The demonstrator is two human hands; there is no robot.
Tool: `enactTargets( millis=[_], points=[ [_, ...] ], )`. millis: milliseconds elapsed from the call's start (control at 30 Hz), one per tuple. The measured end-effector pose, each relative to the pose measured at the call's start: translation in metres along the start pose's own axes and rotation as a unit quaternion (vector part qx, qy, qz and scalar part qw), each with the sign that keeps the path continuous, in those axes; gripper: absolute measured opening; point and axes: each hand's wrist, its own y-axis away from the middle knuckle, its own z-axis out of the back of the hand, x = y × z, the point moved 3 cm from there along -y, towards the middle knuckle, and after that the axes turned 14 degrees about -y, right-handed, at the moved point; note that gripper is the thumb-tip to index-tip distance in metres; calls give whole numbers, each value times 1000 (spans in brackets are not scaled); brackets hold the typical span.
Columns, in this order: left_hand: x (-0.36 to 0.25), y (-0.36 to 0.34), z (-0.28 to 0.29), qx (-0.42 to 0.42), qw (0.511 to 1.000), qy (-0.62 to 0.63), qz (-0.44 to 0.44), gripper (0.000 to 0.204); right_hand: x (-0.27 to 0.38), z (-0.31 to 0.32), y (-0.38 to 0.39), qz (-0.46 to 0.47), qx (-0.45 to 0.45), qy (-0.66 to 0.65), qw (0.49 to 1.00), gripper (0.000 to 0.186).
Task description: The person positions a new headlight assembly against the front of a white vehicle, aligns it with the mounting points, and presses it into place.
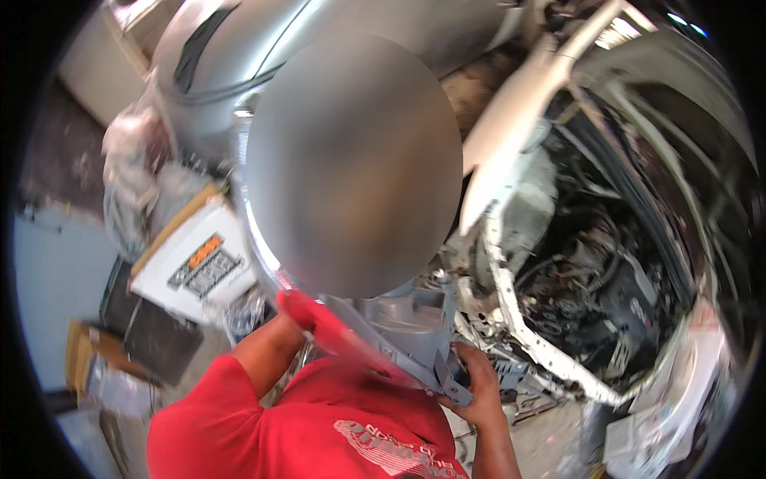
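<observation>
A large car part that looks like a headlight (399,315) is held up in front of my red shirt. It has a glossy curved rim along its left side, a grey housing and a metal bracket (453,389) at its lower right end. My right hand (479,387) grips that lower end, thumb and fingers closed around it by the bracket. My left forearm (267,359) reaches the part's left edge, where red blur hides the fingers of my left hand. A big blurred oval covers the upper middle of the part.
At right stands a car with its engine bay (598,271) exposed behind a pale front frame (519,327). A silver car body panel (383,20) lies at the top. To the left are a white cardboard box (195,263), plastic wrapping (132,168) and an open brown box (104,355).
</observation>
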Motion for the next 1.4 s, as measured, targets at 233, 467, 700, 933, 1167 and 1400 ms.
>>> enactTargets(
  millis=[233,467,700,933,1167,1400],
  points=[
    [-128,-44,-186,223,962,-146,-55,52,46,52,85,76,-278,-32,957,70],
    [-30,-75,-290,411,821,-352,181,50,112,30,204,-100,-452,18,886,62],
    [74,-107,-339,576,505,-537,353,48,179,-136,137,-387,-685,-1,617,61],
    [116,-110,-299,539,149,-747,359,49,183,-272,41,-498,-807,-166,270,63],
    [57,-143,-409,653,43,-616,-439,69,105,-397,-6,-638,-742,-201,39,67],
    [43,-222,-470,502,-61,-759,-411,100,20,-518,-22,-614,-703,-338,-121,66]
  ],
)
